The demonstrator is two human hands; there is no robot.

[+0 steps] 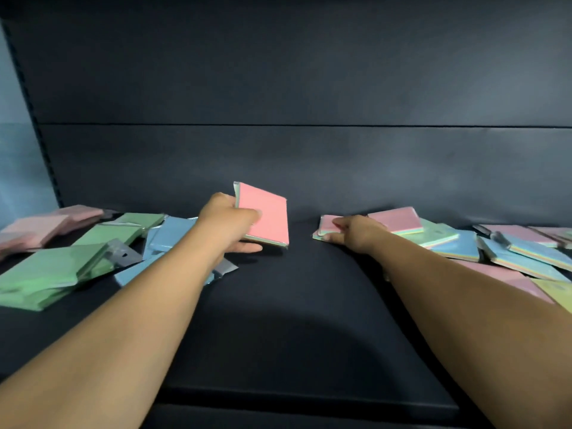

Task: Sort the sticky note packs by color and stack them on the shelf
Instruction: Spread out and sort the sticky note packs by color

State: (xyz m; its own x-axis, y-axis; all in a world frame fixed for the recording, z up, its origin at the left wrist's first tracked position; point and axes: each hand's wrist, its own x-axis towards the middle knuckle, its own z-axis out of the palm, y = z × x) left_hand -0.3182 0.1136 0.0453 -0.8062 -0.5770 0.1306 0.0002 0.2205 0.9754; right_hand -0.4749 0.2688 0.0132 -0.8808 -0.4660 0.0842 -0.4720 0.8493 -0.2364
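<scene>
A pink-topped sticky note pack (266, 213) is held tilted above the dark shelf (278, 305). Green packs (46, 274), blue packs (170, 233) and pink packs (40, 227) lie at left; mixed pastel packs (464, 243) sprawl overlapping at right.

A broad strip of bare dark shelf (278, 305) ran from the front edge up to the back panel (309, 156), open enough for a hand to pass between both forearms. To the left, green packs (46, 274) and blue packs (173, 233) crowded the surface, with pink packs (40, 227) behind them near the corner. To the right lay a jumble of mixed packs (495, 252) (overlapping, some tilted), blocking that side. The left hand (229, 224) held a pink pack (266, 215) raised over the gap; the right hand (356, 233) rested at the jumble's inner edge.
</scene>
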